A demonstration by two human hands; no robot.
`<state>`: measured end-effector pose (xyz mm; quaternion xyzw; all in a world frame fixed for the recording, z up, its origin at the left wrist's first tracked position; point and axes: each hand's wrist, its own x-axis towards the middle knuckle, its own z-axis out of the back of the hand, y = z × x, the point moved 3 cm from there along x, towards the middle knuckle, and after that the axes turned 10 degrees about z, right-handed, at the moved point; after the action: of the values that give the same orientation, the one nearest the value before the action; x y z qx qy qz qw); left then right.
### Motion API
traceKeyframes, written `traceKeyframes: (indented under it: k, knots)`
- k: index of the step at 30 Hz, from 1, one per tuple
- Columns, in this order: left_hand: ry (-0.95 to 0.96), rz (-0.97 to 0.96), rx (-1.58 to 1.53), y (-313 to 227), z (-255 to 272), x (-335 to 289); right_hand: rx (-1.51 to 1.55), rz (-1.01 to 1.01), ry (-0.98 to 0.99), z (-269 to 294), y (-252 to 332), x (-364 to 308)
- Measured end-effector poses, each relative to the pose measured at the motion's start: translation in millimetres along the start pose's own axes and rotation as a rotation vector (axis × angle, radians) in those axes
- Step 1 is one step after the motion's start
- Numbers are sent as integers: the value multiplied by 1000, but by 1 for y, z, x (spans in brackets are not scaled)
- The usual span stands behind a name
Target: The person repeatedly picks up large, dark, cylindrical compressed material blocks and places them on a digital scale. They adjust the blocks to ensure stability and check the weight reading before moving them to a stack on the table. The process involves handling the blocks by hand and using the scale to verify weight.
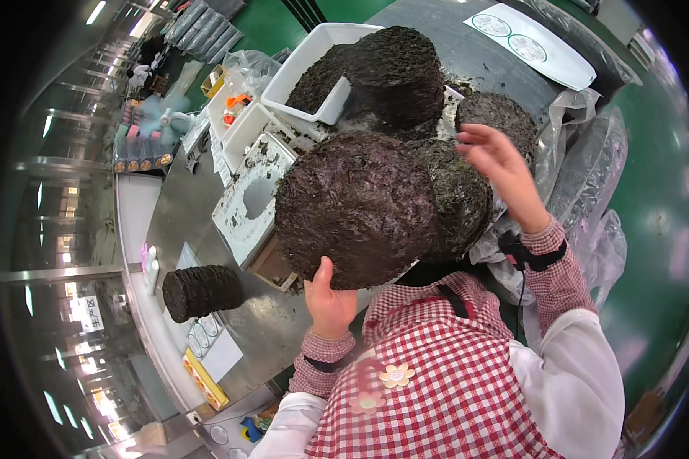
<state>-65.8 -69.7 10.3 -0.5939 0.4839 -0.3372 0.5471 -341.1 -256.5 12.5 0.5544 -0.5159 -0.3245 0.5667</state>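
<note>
Seaweed disc [356, 206] sits lifted off the desk [184, 214], clamped at its lower edge by the left hand [329, 302], while the right hand [501, 172], fingers spread, rests on a second stack [459, 195] behind, with more stacks unhandled.

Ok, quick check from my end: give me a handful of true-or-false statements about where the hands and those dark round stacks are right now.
1. The left hand grips the lower edge of a large round dried seaweed disc. True.
2. The right hand rests flat on the metal table. False: it is raised over the seaweed stack behind the disc.
3. A smaller seaweed stack lies alone on the table at the left. True.
4. The white bin is empty. False: it holds a tall seaweed pile.
</note>
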Motion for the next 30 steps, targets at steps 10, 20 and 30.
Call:
traceKeyframes:
  k: [10,20,30]
  knots:
    - [-333,-544,654,-79,-40,26,313,-78,212,-43,35,11]
    - [-84,-524,531,-80,-94,34,840,-414,121,-77,42,-44]
    - [48,-568,518,-92,-81,33,584,-178,166,-93,56,-77]
